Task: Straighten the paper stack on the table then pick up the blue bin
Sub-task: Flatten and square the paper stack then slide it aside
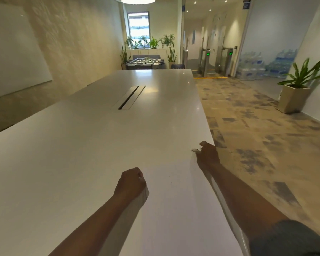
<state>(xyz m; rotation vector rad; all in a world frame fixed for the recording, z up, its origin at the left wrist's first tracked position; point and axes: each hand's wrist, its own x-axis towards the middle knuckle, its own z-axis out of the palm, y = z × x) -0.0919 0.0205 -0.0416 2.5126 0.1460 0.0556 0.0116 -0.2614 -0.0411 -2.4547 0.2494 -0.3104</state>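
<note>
Both hands grip the paper stack at lower centre, left hand curled on its left edge, right hand pinching the far right corner, long axis running away up the table; no blue bin visible.

White table under paper stack

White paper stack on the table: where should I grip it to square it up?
Grip the white paper stack by its two long side edges, one hand from each side: it lies flat with its thick edges exposed there. The left hand grips the left edge, the right hand the far right corner.
</note>
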